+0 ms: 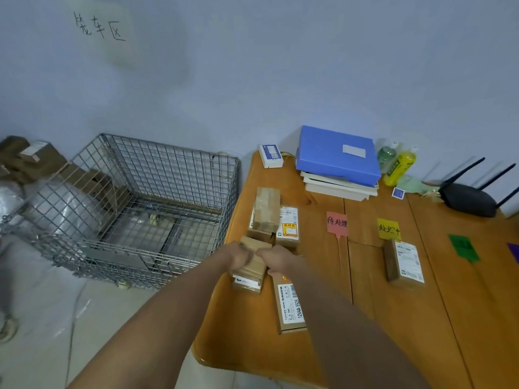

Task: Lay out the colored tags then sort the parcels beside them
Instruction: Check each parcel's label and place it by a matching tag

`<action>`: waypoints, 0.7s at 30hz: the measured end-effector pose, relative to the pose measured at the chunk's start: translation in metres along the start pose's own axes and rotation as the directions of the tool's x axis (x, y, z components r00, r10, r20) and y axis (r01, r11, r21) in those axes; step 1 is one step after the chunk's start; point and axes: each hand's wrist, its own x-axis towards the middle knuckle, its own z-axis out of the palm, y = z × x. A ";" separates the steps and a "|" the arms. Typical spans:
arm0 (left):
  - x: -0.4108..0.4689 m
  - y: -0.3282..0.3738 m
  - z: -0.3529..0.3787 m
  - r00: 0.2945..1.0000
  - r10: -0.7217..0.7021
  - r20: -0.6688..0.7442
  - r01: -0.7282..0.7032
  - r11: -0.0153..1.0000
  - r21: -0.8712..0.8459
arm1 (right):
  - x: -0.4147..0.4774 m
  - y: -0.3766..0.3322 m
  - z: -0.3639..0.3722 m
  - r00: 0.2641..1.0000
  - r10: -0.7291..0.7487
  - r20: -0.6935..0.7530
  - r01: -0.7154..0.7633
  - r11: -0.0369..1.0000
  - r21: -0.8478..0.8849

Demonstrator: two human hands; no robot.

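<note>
Both hands clamp one small brown parcel [253,269] at the table's left edge: left hand [238,255] curled round its left side, right hand [276,259] round its right side, knuckles nearly meeting over the top. Cannot tell if the parcel is lifted or resting on the wooden table [365,318]. White label at its near end. Just right of it, a long carton [292,307] printed 12V4A-5525 lies flat, its far end under the right hand. Just behind the hands, a taped box [266,211] sits on other parcels, a labelled parcel [288,226] with an orange sticker touching its right side. Tags in a row further right: pink tag [337,223], yellow tag [388,228], green tag [463,247], purple tag [515,252] cut off by the frame edge. One parcel [404,262] lies just below the yellow tag. At the back by the wall: blue folder [337,155] on white books, two bottles [398,167], black router [469,200]. Wire cage [140,209] on the floor left of the table.
</note>
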 end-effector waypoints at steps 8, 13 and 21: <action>-0.028 0.026 -0.047 0.991 0.067 -0.114 -0.089 0.977 -0.196 | -0.038 -0.027 -0.043 0.991 -0.119 -0.057 0.123 0.991 0.056; -0.070 0.063 -0.109 0.958 0.124 -0.259 -0.218 0.900 -0.378 | -0.087 -0.073 -0.096 0.948 -0.301 -0.104 0.310 0.947 0.086; -0.137 0.114 -0.180 0.858 0.228 -0.460 -0.484 0.658 -0.577 | -0.157 -0.119 -0.166 0.814 -0.537 -0.223 0.565 0.821 0.084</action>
